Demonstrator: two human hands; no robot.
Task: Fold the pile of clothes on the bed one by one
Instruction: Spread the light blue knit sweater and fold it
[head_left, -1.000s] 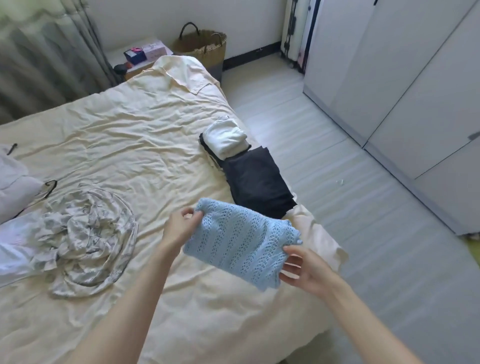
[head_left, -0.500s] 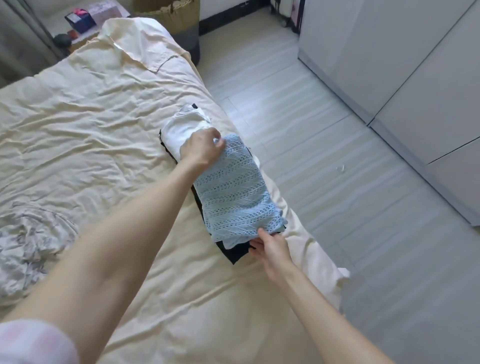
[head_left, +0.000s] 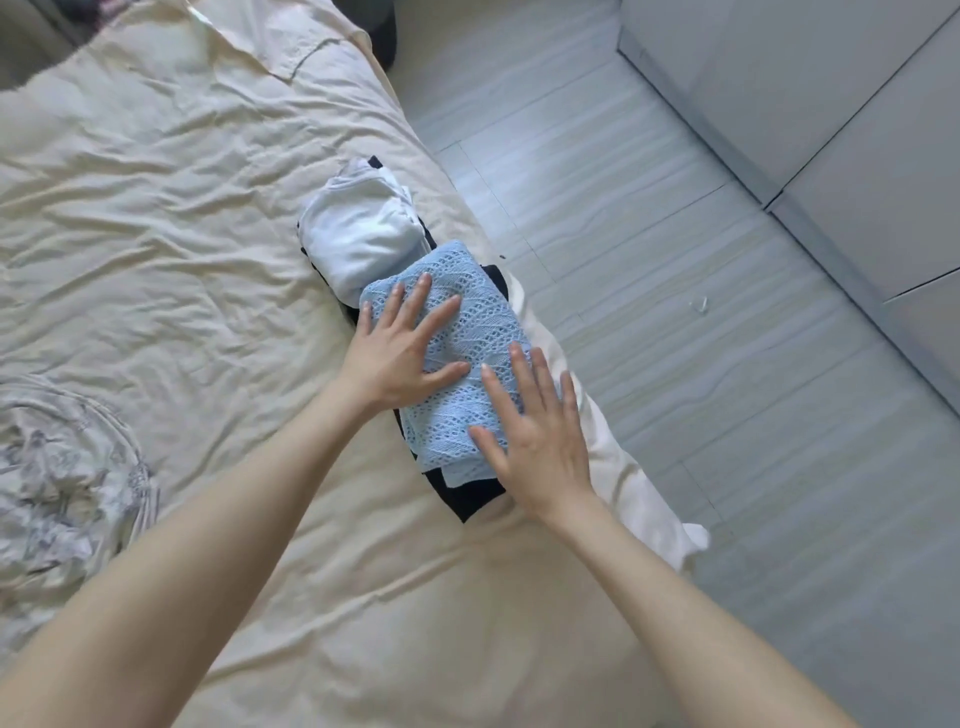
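A folded light-blue knit top (head_left: 457, 364) is seen lying on the cream bed sheet (head_left: 171, 218), close to the bed's right-hand edge, and it serves as the landmark here. It rests on top of a folded black garment (head_left: 470, 493), whose dark edge shows beneath its near end and along its left side. Touching the far end of the knit top, a folded white garment (head_left: 358, 234) is stacked over the same dark layer. The left hand (head_left: 397, 351) is laid flat on the far-left part of the knit top, with its fingers straight and spread and the palm pressed down on the fabric. The right hand (head_left: 535, 441) is laid flat on the near-right part of the knit top, its fingers also straight and slightly fanned, with the heel of the hand over the black garment. Nothing is pinched or gripped by either hand. Well to the left of the knit top, a crumpled grey patterned garment (head_left: 57, 467) is left unfolded on the sheet. To the right of the knit top, beyond the bed's edge, pale floor tiles (head_left: 675, 312) and 2 grey wardrobe doors (head_left: 831, 104) are visible.
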